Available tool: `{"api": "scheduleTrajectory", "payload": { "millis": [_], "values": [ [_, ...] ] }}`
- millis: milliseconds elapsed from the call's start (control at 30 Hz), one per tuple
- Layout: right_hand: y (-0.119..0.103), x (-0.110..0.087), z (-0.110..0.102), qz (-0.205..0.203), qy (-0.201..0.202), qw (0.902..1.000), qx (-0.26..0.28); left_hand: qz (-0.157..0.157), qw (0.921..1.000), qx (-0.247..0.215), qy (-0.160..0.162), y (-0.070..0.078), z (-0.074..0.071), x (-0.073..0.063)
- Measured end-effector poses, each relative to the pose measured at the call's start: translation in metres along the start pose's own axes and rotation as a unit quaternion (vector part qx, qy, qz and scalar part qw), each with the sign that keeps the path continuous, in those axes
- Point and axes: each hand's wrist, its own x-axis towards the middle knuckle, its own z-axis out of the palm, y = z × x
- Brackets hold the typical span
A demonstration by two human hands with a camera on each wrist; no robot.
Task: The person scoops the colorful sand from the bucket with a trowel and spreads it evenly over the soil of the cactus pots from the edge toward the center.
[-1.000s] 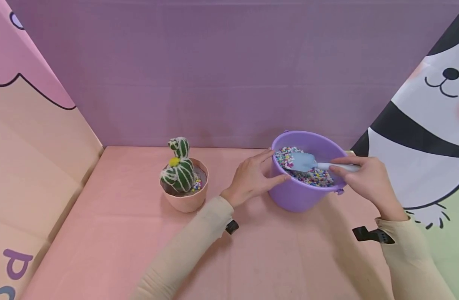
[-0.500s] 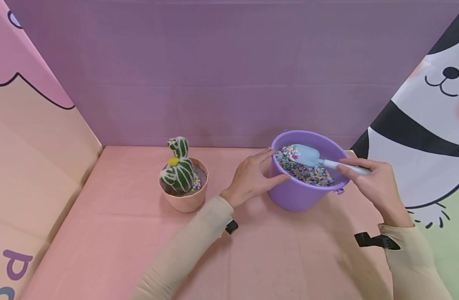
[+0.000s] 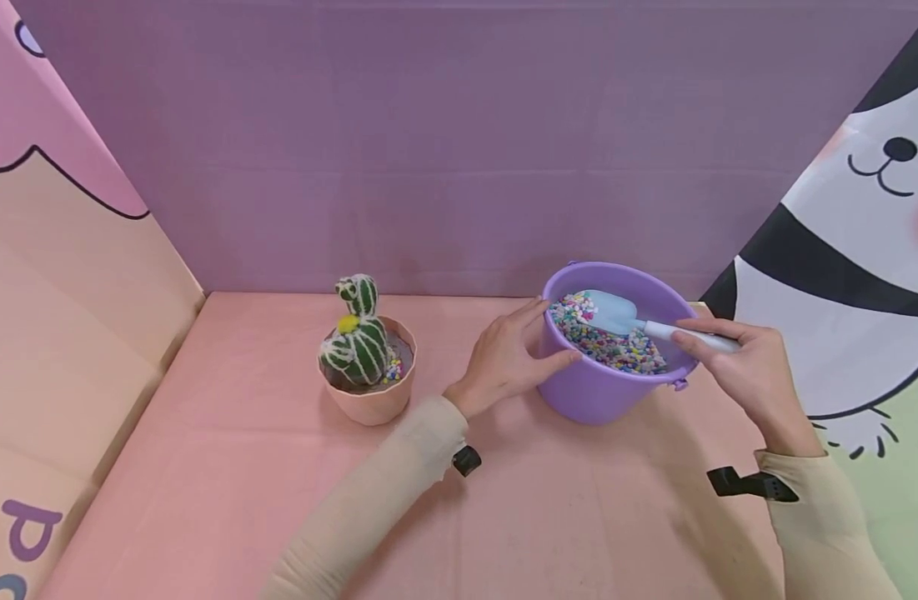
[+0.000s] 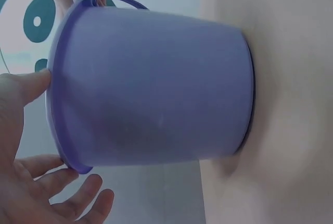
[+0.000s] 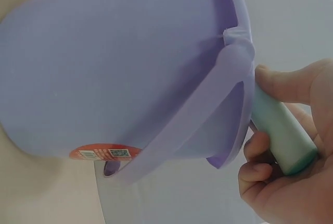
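Note:
In the head view my right hand [image 3: 751,367] grips the white handle of a light blue trowel [image 3: 609,312]. Its blade lies inside the purple bucket [image 3: 594,400], with its tip at the multicoloured pebbles [image 3: 624,350]. The right wrist view has thumb and fingers curled round the handle [image 5: 281,125], right beside the rim. My left hand [image 3: 499,358] rests against the bucket's left rim. Thumb and fingers are spread along that rim, mostly straight, in the left wrist view. The bucket stands upright, its purple handle [image 5: 192,114] hanging down.
To the left stands a pink pot [image 3: 372,407] holding a green toy cactus [image 3: 361,346] with a yellow flower. A few coloured pebbles [image 3: 393,367] lie beside the cactus. The pink table [image 3: 504,525] ends at a purple backdrop [image 3: 459,150], with printed panels on both sides.
My right hand has drawn back slightly to the right with the trowel, and the blade now sits flatter over the pebbles. The left hand and bucket have stayed in place.

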Motion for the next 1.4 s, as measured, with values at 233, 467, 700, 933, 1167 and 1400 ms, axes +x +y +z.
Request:
{"api": "scheduleTrajectory", "payload": {
  "millis": [233, 467, 700, 933, 1167, 1400],
  "values": [
    [-0.003, 0.0, -0.002, 0.001, 0.005, 1.0, 0.0, -0.011, 0.9999, -0.01, 0.002, 0.003, 0.001, -0.002],
    [-0.007, 0.0, 0.001, -0.007, 0.01, 0.9999, 0.004, -0.025, 0.9984, -0.05, 0.008, 0.002, 0.001, -0.004],
    [-0.009, -0.002, 0.003, -0.005, 0.007, 1.0, -0.002, -0.029, 0.9976, -0.063, 0.007, 0.003, -0.002, -0.011],
    [-0.01, -0.003, 0.0, -0.014, 0.01, 0.9999, 0.0, 0.004, 0.9986, -0.053, 0.007, 0.01, -0.011, -0.019],
    [-0.013, -0.003, -0.001, -0.025, 0.011, 0.9996, 0.008, -0.003, 0.9992, -0.039, 0.006, 0.014, -0.02, -0.024],
    [-0.02, -0.006, 0.003, -0.016, -0.008, 0.9998, 0.008, -0.014, 0.9994, -0.033, 0.005, 0.014, -0.028, -0.029]
  ]
}}
